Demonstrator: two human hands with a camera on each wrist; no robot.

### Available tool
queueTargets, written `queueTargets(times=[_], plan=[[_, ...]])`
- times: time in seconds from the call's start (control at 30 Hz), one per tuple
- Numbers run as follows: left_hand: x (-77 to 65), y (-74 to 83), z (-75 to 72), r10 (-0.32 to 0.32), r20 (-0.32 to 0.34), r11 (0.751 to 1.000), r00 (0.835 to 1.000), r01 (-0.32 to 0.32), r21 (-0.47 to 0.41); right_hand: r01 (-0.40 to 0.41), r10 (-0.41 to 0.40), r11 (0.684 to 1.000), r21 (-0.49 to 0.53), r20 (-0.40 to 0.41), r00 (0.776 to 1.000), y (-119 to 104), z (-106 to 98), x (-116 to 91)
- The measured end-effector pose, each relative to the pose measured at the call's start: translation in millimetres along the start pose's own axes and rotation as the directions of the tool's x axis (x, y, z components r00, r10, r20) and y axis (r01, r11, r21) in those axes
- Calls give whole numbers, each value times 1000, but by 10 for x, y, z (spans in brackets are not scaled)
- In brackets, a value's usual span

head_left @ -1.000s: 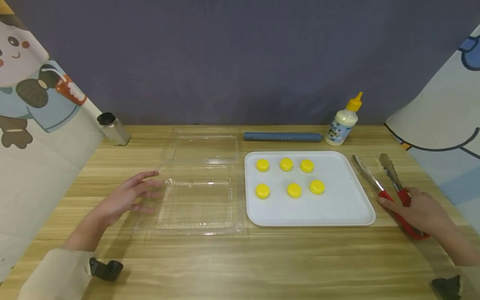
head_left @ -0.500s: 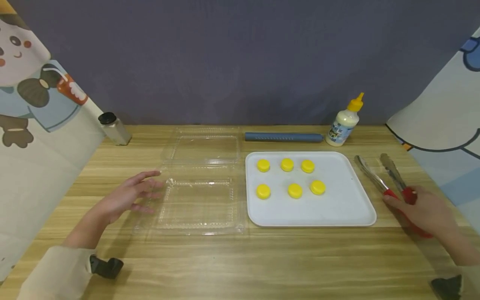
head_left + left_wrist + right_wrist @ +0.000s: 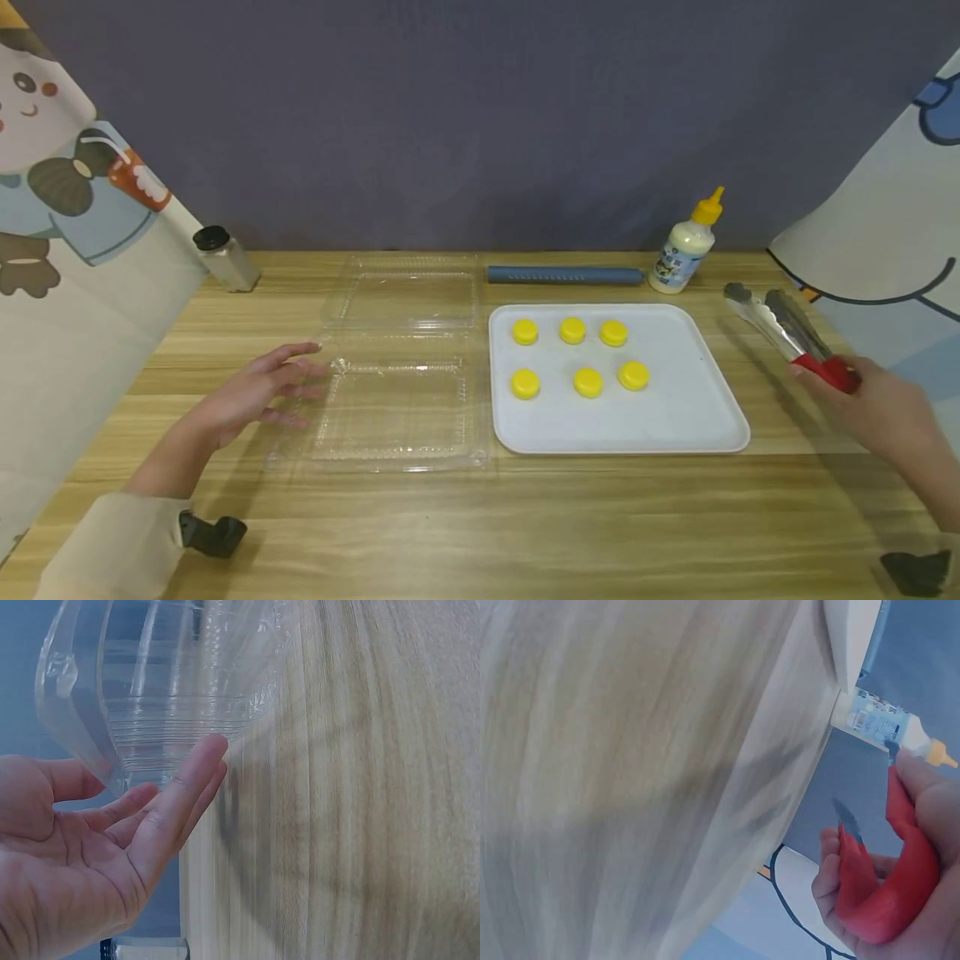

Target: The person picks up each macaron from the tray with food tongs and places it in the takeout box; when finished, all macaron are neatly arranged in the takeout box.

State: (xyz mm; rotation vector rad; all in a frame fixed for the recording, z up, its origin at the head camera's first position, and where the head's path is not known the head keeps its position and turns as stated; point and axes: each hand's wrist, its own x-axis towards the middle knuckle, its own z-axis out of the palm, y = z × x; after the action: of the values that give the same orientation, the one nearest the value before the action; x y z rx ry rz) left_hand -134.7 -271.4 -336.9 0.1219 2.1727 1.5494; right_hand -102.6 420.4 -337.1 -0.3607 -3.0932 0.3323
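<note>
My right hand [image 3: 885, 412] grips a pair of tongs [image 3: 813, 362] by the red handles, thumb on one arm and fingers on the other. The metal tips point away and stand apart, raised above the table beside the tray. In the right wrist view the red handle [image 3: 900, 892] lies across the palm. My left hand [image 3: 258, 387] is at the left side of a clear hinged plastic box [image 3: 397, 462], its fingers loosely spread along the wall. The left wrist view shows those fingers [image 3: 176, 795] right at the box's edge. The box lies with its lid [image 3: 408, 296] folded back.
A white tray [image 3: 690, 417] holds several yellow round caps [image 3: 588, 382]. Behind it lie a blue-grey rod [image 3: 566, 275] and a white squeeze bottle [image 3: 681, 254] with a yellow nozzle. A jar [image 3: 228, 262] with a black lid stands back left. A dark partition closes off the rear.
My right hand has lifted the tongs off the table, moving up and slightly right, and the tong arms have come closer together. The left hand stays beside the clear box.
</note>
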Motion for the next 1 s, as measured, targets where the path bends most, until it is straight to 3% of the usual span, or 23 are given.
queueTargets(times=[0.13, 0.27, 0.5, 0.7, 1.0], plan=[[4, 3, 1, 3, 4, 1000, 1000, -3, 3, 7, -8, 1000, -18, -22, 1000, -13, -58, -31], [2, 1, 1, 6, 6, 1000, 1000, -6, 7, 89, -89, 996, 2, -71, 994, -16, -156, -33], [-3, -2, -3, 11, 8, 1000, 1000, -11, 13, 278, -275, 961, -10, -161, 948, -31, -329, -11], [-10, -7, 2, 8, 8, 1000, 1000, -9, 17, 312, -313, 950, -28, -113, 943, -64, -425, 6], [-21, 10, 11, 15, 10, 1000, 1000, -16, 21, 408, -409, 913, -30, -35, 912, -229, -456, 1]])
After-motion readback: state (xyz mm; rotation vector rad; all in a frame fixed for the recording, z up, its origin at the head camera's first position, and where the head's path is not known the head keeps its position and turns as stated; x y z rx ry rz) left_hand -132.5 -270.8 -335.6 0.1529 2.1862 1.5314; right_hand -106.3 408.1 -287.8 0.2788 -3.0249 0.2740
